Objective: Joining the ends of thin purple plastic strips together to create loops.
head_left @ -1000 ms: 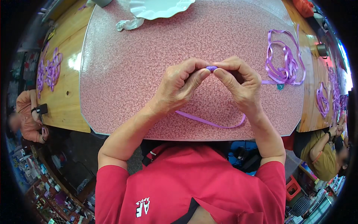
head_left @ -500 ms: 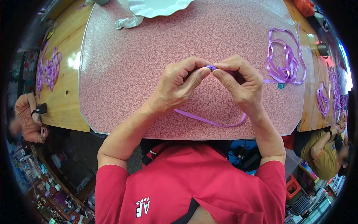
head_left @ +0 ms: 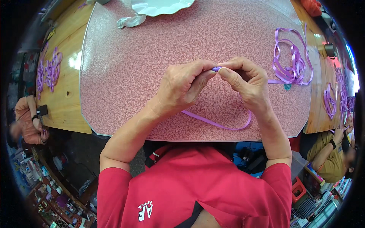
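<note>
Between the fingertips of both hands is a small folded piece of purple ribbon (head_left: pixel 216 69), held above the middle of the table. My left hand (head_left: pixel 186 83) pinches it from the left, thumb against forefinger. From the other side my right hand (head_left: pixel 247 78) pinches it the same way, the thumb lying over its edge. Most of the folded piece is hidden by the fingers. A loose length of ribbon (head_left: pixel 218 125) curves across the tabletop below my wrists. Another stretch runs from behind my right hand to a loose ribbon heap (head_left: pixel 292 70) at the right.
The pink speckled table (head_left: pixel 125 76) carries a white scalloped dish (head_left: pixel 161 7) and a crumpled whitish piece (head_left: pixel 131 22) at the back. More purple ribbon (head_left: pixel 52 70) lies on the wooden table at left. Co-workers sit at left (head_left: pixel 28 117) and right (head_left: pixel 329 157); a metal cup (head_left: pixel 329 50) stands at right.
My right thumb has shifted onto the folded ribbon, and my left hand has turned slightly. The co-worker at the right has moved their arms lower.
</note>
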`<state>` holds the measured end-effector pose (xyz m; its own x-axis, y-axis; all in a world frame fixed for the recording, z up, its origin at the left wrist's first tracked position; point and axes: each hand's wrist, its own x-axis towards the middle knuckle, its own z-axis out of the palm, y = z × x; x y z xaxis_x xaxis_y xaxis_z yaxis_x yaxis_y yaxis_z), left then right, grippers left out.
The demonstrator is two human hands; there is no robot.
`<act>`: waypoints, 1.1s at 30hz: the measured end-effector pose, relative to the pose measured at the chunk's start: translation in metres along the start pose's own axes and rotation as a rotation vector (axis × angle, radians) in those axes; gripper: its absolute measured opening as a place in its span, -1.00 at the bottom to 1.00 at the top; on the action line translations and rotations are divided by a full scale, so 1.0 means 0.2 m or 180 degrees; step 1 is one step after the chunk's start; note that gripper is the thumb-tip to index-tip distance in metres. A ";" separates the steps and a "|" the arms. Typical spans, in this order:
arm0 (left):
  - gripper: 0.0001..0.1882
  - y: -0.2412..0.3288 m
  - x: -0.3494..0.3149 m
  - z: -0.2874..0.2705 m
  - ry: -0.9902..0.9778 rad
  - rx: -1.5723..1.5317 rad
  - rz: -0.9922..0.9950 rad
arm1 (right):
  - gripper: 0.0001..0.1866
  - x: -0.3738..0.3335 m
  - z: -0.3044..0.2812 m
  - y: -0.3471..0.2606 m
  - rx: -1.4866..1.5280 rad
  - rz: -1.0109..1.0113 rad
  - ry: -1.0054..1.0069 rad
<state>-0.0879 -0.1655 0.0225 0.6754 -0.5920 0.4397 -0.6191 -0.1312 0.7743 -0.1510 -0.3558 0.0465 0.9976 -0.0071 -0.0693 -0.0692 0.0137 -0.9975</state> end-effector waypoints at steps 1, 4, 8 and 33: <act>-0.85 0.01 0.00 0.00 -0.0024 -0.0075 -0.0133 | -0.87 0.00 0.00 0.01 -0.0130 -0.0245 -0.0047; -0.86 0.02 0.01 -0.02 -0.0058 -0.0278 -0.0334 | -0.87 0.01 0.01 0.02 -0.0266 -0.0709 -0.0083; -0.86 0.04 0.01 -0.02 -0.0109 -0.0532 -0.0439 | -0.86 0.01 0.01 0.04 -0.0354 -0.1006 -0.0108; -0.74 -0.01 -0.04 0.00 -0.0567 -0.0651 -0.0305 | -0.87 -0.02 0.04 0.02 0.0449 -0.0259 -0.0105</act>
<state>-0.0914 -0.1614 0.0174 0.6348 -0.7173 0.2872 -0.4499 -0.0409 0.8922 -0.1546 -0.3478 0.0431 0.9997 0.0190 0.0144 0.0113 0.1549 -0.9879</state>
